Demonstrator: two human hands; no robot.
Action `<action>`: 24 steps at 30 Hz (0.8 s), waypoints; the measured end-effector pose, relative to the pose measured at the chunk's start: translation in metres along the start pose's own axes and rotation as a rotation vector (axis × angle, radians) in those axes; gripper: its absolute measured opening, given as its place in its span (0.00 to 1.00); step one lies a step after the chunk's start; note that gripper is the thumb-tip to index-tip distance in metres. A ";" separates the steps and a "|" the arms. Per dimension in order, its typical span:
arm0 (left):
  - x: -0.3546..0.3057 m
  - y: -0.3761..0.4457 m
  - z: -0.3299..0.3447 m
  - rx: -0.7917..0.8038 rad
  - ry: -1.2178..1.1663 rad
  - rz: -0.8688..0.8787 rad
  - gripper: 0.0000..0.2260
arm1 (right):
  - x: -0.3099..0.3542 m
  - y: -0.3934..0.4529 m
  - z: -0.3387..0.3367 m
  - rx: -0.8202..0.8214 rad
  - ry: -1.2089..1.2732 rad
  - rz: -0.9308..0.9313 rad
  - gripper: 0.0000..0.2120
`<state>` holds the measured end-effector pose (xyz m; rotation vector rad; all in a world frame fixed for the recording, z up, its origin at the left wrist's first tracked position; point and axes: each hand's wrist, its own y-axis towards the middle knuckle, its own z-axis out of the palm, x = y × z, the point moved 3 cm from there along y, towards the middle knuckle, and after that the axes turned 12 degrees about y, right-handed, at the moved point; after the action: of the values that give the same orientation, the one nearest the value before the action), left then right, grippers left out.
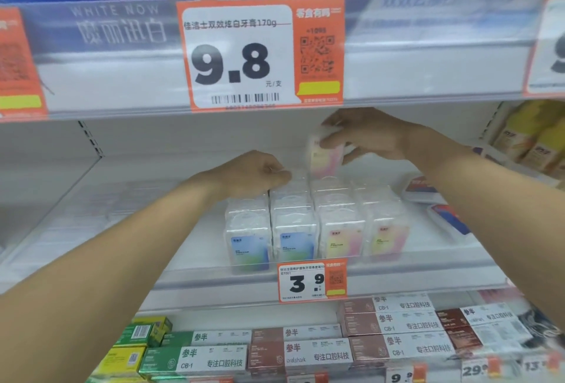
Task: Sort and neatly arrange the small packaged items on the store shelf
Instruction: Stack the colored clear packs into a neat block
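Observation:
Small clear plastic boxes stand in rows on the white middle shelf point(214, 263): blue-labelled boxes point(249, 249) on the left, pink-and-yellow-labelled boxes point(341, 242) on the right. My right hand point(370, 135) holds one pink-labelled box point(324, 159) in the air above the back of the pink rows. My left hand point(253, 173) rests with curled fingers on top of a clear box at the back of the blue rows; its fingertips are hidden.
A clear lip with a 3.9 price tag point(312, 281) fronts the shelf. Flat red-and-blue packs point(440, 202) lie to the right. The upper shelf edge carries a 9.8 tag point(260, 52) close above my hands. Toothpaste cartons point(299, 349) fill the shelf below.

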<state>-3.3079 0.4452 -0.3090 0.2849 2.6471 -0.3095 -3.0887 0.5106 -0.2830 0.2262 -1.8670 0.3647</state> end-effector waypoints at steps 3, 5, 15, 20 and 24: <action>0.001 0.002 0.001 0.027 0.001 0.031 0.11 | -0.012 -0.008 0.004 0.152 0.013 0.132 0.14; 0.000 0.003 -0.003 0.045 0.012 0.013 0.11 | -0.019 -0.009 0.009 0.211 -0.033 0.204 0.12; 0.004 0.011 -0.003 0.121 0.147 0.019 0.11 | -0.024 -0.002 0.010 0.306 -0.238 0.277 0.14; 0.005 0.010 -0.007 0.185 0.159 0.015 0.15 | -0.025 -0.001 0.004 0.333 -0.292 0.347 0.25; 0.003 0.020 -0.011 0.186 0.143 -0.055 0.29 | -0.029 0.019 -0.034 -0.066 -0.135 0.177 0.27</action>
<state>-3.3101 0.4676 -0.3038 0.3048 2.7742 -0.5748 -3.0559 0.5402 -0.3039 0.0419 -2.0352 0.4165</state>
